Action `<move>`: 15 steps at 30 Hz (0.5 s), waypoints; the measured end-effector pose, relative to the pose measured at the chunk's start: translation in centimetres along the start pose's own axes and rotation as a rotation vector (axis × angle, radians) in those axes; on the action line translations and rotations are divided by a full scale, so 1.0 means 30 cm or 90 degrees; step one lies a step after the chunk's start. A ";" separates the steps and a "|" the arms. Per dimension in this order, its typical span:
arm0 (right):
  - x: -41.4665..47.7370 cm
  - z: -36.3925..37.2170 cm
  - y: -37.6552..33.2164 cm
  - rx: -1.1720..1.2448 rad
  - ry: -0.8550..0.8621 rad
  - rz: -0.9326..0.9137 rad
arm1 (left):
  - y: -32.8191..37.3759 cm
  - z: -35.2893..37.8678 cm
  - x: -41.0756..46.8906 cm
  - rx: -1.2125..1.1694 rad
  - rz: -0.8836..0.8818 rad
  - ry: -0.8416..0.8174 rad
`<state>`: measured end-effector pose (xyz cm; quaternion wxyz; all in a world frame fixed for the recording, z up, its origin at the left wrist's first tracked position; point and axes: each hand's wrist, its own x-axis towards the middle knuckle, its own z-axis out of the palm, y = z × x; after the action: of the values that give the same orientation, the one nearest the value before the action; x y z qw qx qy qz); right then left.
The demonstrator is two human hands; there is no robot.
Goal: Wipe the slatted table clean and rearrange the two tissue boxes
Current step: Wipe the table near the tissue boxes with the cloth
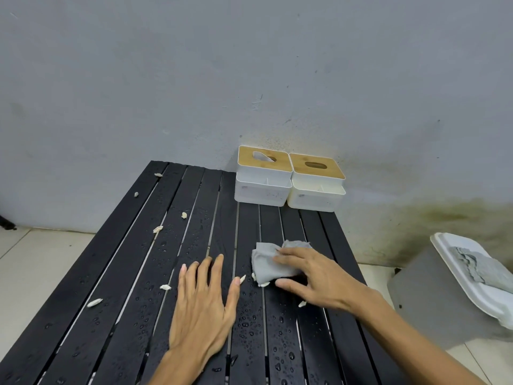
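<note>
The black slatted table is wet with water drops and strewn with several small pale scraps. My right hand presses a crumpled grey cloth onto the slats right of centre. Flat on the table beside it lies my left hand, fingers spread, holding nothing. Two white tissue boxes with wooden lids stand side by side at the far right corner against the wall: the left box has a tissue poking from its slot, the right box shows an empty slot.
A grey bin stands on the tiled floor right of the table, with a white tray and a folded grey cloth on top. The stained grey wall runs directly behind the table.
</note>
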<state>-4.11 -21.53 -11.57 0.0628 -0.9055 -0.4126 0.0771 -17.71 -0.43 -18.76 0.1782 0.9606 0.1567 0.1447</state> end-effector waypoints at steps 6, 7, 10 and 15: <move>0.089 0.044 -0.025 0.002 -0.030 0.089 | 0.003 -0.004 -0.001 -0.001 -0.002 -0.004; 0.096 0.072 -0.032 -0.006 -0.040 0.095 | 0.003 -0.005 -0.001 -0.001 -0.003 -0.005; 0.088 0.117 -0.047 -0.031 -0.002 0.104 | 0.005 -0.008 -0.001 -0.007 -0.005 -0.005; 0.037 0.133 -0.042 -0.071 0.070 0.070 | 0.008 -0.012 -0.003 -0.005 -0.004 -0.001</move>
<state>-5.08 -19.67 -15.37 0.0304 -0.9318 -0.3615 0.0074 -17.87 -0.56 -18.35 0.1827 0.9596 0.1586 0.1439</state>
